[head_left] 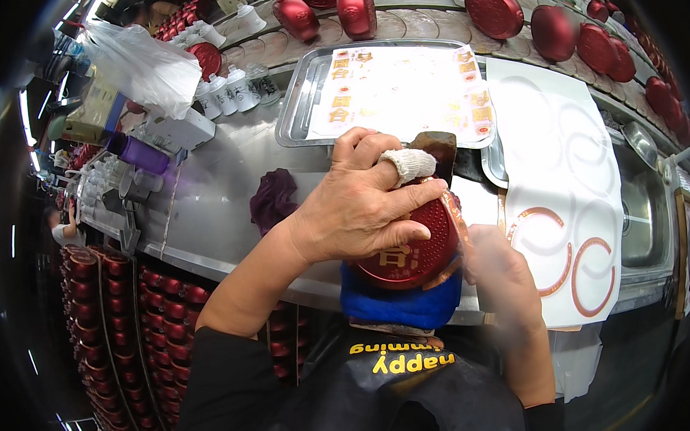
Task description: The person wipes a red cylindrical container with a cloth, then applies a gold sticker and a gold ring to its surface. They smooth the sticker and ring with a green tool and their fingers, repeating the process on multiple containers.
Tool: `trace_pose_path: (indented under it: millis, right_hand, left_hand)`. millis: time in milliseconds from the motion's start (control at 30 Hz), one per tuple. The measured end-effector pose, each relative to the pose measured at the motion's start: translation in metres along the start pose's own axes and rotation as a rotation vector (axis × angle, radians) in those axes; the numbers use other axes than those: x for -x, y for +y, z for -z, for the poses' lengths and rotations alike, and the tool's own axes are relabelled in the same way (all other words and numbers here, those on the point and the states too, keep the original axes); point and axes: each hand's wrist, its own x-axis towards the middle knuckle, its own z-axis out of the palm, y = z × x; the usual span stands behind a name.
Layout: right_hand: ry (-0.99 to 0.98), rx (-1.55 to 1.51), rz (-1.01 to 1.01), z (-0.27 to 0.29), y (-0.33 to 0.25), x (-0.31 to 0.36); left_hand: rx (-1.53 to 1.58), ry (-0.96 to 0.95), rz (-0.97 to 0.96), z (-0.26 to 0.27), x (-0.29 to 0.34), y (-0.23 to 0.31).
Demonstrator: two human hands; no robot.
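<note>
A round, flat red bottle [434, 252] with raised dots and gold lettering rests on a folded blue towel [397, 301] at the table's near edge. My left hand [351, 208] lies over its top left part, thumb and fingers bearing on it. White knitted fabric wraps one of that hand's fingers. Along the bottle's right rim runs a curved orange-gold strip [459, 219], its upper part by my left fingertips. My right hand [504, 280], partly blurred, has its fingers closed on the strip at the bottle's right side. Just beyond the bottle sits a dark brown block [438, 148].
A metal tray [289, 109] holds printed decal sheets [404, 91]. To the right, a white sheet [543, 178] carries more curved strips [593, 276], beside a sink [645, 228]. A purple cloth [273, 199] lies left. Red bottles [356, 12] stand along a slatted conveyor at the back.
</note>
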Motion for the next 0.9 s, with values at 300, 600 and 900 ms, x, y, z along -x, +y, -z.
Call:
trace_pose_path:
  millis: [300, 600, 900]
  right_hand:
    - [0.031, 0.107, -0.003, -0.003, 0.002, 0.004]
    - [0.025, 0.173, 0.005, -0.001, 0.002, 0.004]
    - [0.012, 0.148, 0.018, -0.001, 0.003, 0.004]
  left_hand:
    - [-0.006, -0.041, -0.045, 0.003, -0.006, 0.003]
    - [0.031, -0.110, 0.008, 0.019, -0.004, 0.002]
    - [-0.037, -0.016, -0.119, 0.004, -0.005, 0.018]
